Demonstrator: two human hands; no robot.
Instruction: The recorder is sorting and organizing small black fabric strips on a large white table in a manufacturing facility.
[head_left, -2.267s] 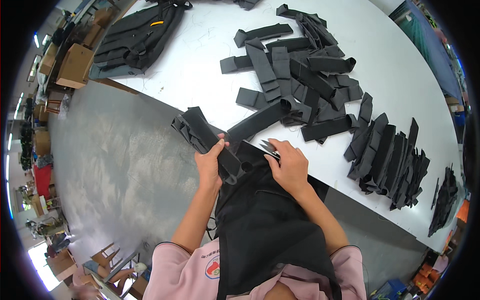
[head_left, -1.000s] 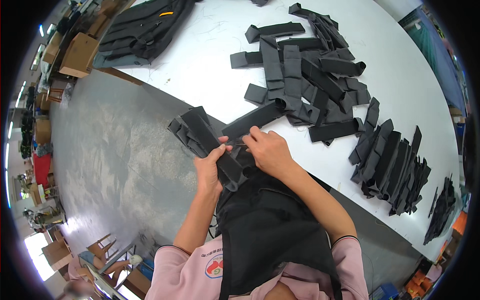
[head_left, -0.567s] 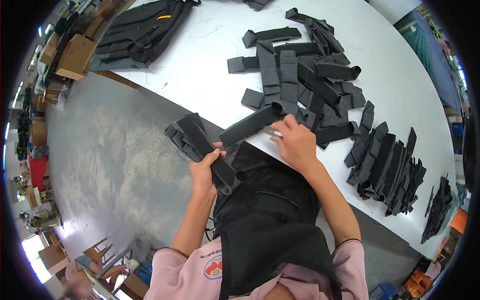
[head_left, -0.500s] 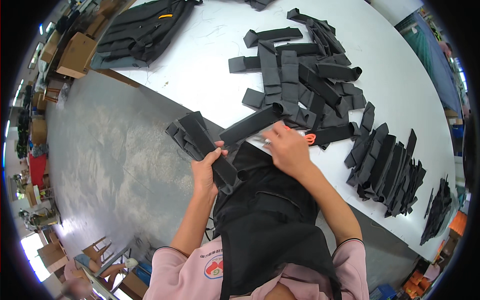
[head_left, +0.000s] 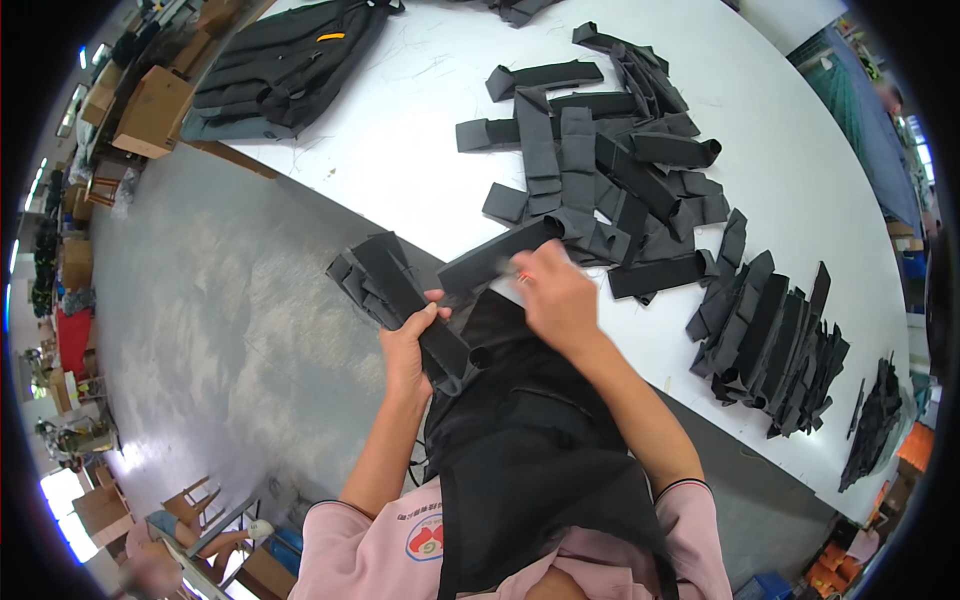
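My left hand (head_left: 408, 335) is closed around a bundle of dark grey and black fabric strips (head_left: 385, 285), held off the table's edge over the floor. At the near table edge, my right hand (head_left: 560, 298) is curled with the fingertips pinched, beside the end of a single black strip (head_left: 500, 254). Only a small orange-red bit shows at those fingers. The scissors there are mostly hidden and blurred. Beyond my right hand lies a loose heap of similar strips (head_left: 578, 150), some folded and some curled at the ends.
The white table (head_left: 420, 130) also bears a row of stacked strips (head_left: 770, 340) to the right, a darker pile (head_left: 877, 425) at the far right, and a black backpack (head_left: 290, 70) at the far left. Cardboard boxes (head_left: 152, 112) stand beyond the grey floor. Another person sits at lower left.
My right hand has moved slightly left and up, toward the single strip's end. The orange scissor handles that stuck out to its right no longer show. The left hand keeps its bundle, barely shifted.
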